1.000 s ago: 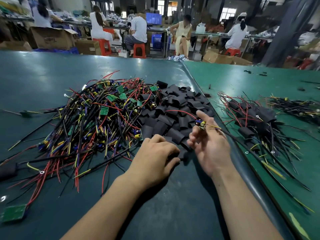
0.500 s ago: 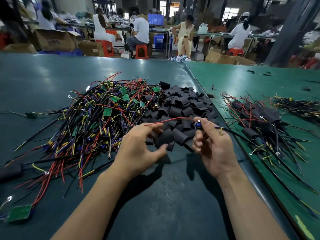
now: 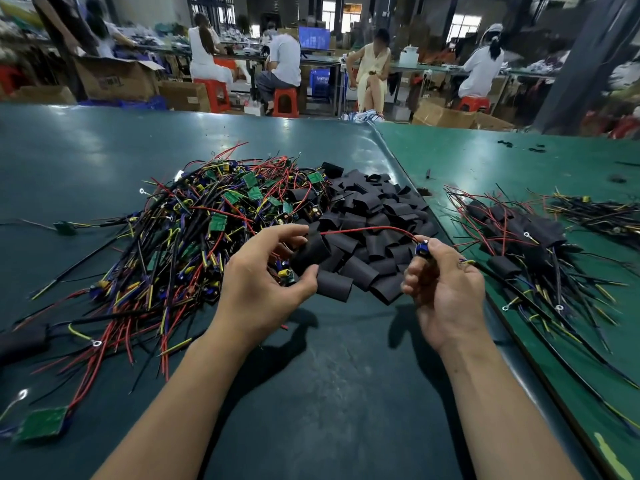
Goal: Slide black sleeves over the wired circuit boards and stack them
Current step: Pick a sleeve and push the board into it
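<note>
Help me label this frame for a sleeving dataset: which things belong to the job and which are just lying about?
In the job:
left hand holding a black sleeve
right hand pinching a wired board
sleeve pile
unsleeved board pile
finished stack

Lying about:
cardboard boxes
red stools

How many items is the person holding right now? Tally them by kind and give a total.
black sleeve, pinched in the left hand: 1
wired circuit board, held in the right hand: 1
Total: 2
</note>
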Demonstrator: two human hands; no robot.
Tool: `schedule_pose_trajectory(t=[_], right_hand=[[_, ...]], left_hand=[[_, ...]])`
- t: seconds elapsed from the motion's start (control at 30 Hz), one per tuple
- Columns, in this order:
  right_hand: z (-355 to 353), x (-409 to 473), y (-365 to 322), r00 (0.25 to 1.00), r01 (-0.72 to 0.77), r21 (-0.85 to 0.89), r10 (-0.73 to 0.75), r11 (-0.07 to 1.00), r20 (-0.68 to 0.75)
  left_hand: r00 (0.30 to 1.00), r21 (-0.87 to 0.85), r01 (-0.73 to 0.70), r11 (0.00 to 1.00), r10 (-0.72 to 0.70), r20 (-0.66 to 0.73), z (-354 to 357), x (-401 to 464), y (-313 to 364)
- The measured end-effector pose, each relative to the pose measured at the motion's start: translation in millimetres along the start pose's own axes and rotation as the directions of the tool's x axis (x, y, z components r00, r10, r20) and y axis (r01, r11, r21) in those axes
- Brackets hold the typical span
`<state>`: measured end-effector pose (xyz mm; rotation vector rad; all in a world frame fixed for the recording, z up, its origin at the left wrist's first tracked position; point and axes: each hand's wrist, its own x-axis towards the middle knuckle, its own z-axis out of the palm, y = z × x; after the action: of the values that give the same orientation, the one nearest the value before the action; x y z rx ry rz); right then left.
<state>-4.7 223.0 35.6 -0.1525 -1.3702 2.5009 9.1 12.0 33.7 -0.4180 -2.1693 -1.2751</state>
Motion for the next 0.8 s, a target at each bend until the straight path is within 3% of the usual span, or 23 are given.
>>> schedule_pose_trajectory(t=[0.3, 0.67, 0.8], right_hand=[[0.5, 0.7, -1.6, 0.998, 0.026, -0.003, -0.026, 1.000, -0.055], [-4.7, 1.2, 2.0, 0.999, 0.039, -0.086, -0.035, 0.996, 0.039], [-5.1, 0.6, 2.1, 0.996, 0.062, -0.146, -0.051, 0.987, 0.073]], left_hand=[[0.997, -0.013, -0.035, 0.999, 0.034, -0.067, 0.6, 0.6, -4.6], [0.995, 0.072, -0.036, 0.997, 0.042, -0.095, -1.4, 1.5, -6.1], [0.997, 0.137, -0.075, 0.988, 0.077, -0.008, -4.9, 2.4, -7.6]])
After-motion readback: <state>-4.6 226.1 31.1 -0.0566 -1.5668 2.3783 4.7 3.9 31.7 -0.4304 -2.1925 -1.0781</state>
